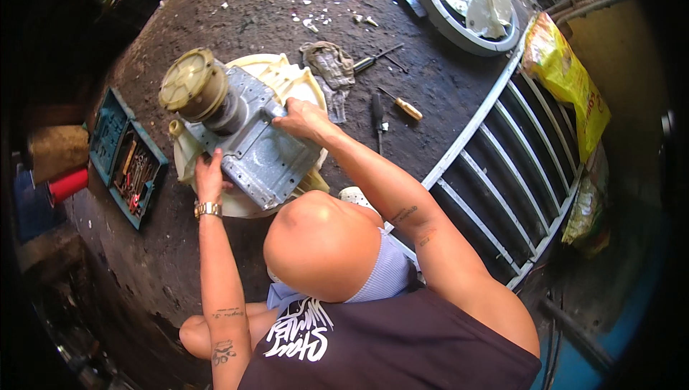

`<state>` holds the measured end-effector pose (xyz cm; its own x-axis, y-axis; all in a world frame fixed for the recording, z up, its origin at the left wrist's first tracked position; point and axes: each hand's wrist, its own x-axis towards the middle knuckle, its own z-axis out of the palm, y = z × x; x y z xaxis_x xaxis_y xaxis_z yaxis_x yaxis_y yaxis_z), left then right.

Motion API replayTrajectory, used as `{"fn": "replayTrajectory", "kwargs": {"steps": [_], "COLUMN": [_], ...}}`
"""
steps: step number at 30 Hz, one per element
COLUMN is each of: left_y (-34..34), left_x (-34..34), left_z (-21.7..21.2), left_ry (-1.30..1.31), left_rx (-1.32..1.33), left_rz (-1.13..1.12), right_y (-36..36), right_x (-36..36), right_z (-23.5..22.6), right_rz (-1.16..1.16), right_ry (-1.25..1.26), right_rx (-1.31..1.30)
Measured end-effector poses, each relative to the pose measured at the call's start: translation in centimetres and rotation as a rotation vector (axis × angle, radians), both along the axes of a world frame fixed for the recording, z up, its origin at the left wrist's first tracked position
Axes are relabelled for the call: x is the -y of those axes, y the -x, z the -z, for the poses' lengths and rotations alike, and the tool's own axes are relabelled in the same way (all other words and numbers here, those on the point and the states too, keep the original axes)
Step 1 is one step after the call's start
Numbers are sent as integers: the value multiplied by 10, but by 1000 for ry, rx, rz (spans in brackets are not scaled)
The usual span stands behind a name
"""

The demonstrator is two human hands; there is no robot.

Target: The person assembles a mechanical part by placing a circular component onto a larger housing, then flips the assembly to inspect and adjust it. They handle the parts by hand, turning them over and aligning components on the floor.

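Note:
A grey metal mounting plate (269, 160) with bolt holes and bent edges lies tilted across a round cream plastic base (294, 88). On the plate's far left side stands a yellowed ribbed cylindrical part (192, 87), with a darker section beneath it. My left hand (209, 178) grips the plate's near left edge, thumb and fingers about it, a gold watch on the wrist. Over the plate's right edge my right hand (305, 119) is closed, its fingertips partly hidden. Both hands touch the same plate.
An open teal toolbox (129, 160) with tools sits at left. Right of the base lie a crumpled rag (330, 67), a screwdriver with a wooden handle (408, 108) and a black-handled screwdriver (377, 114). A metal grille (495, 146), a yellow bag (567, 81) and a grey ring (438, 13) holding broken pieces are farther right.

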<state>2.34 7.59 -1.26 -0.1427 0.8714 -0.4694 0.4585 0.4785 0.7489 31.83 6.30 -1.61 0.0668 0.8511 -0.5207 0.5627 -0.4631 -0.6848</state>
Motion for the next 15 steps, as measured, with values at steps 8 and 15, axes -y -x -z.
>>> {"fn": "replayTrajectory", "kwargs": {"steps": [8,15], "left_y": [-20,-52], "left_x": [19,25], "left_z": [28,24], "left_ry": [-147,-255], "left_rx": [-60,-345], "left_rz": [-37,-135], "right_y": [9,6], "right_x": [-26,-39], "right_z": [29,31], "right_rz": [-73,-64], "right_ry": [20,116], "right_rx": [-86,-124]}}
